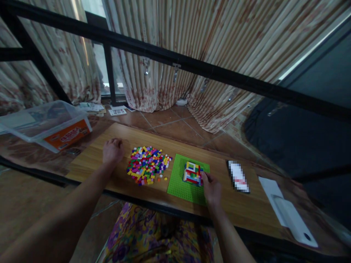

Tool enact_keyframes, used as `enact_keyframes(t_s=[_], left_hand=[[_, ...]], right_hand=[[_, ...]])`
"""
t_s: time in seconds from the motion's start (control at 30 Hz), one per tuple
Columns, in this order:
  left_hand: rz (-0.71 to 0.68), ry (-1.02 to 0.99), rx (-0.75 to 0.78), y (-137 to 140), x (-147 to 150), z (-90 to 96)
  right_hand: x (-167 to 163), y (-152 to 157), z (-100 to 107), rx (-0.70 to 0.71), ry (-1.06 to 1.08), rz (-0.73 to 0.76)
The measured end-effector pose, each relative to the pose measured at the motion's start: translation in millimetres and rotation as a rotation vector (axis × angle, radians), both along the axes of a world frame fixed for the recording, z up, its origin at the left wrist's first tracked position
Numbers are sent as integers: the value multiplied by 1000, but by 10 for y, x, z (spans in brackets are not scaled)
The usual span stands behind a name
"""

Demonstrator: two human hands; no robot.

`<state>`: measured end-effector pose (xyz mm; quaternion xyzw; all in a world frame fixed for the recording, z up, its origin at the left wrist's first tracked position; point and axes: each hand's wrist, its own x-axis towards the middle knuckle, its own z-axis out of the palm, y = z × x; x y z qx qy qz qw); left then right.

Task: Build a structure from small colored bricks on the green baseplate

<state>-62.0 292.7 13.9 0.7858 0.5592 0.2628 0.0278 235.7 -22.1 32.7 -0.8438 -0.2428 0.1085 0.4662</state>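
Note:
My left hand [113, 150] rests on the wooden table [153, 136], its fingers curled in and no object showing in them. Just to its right lies a loose pile of small toy bricks [148, 164] in many colours. A green baseplate [177, 188] carries a low toy brick build [192, 173] with white, red, yellow and blue walls. My right hand [211, 189] reaches over the plate's right side, thumb and fingers closed at the build's right edge. The fingertips partly cover that edge; whether a loose brick is between them is hidden.
A phone-like object [238, 176] with a blurred screen lies right of the plate. Farther right are a white sheet [270, 184] and a white device [294, 219]. A clear plastic bin [46, 124] stands at the left. A black rail [192, 64] crosses beyond the table, before curtains [170, 29].

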Motion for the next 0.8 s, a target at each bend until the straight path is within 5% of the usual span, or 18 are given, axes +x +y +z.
enact_keyframes(t_s=[0.27,0.4,0.57,0.8], left_hand=[[13,-6,-39,-24,23,19],[10,-10,-53,-42,26,34],[15,-38,-53,-56,23,42],[16,-12,-22,-31,24,27]], right_hand=[[-198,-64,103,91,-145,-21],[-618,44,210,137,-305,220],[-1038,275,192,-6,-403,478],[-1122,472,46,-188,-531,553]])
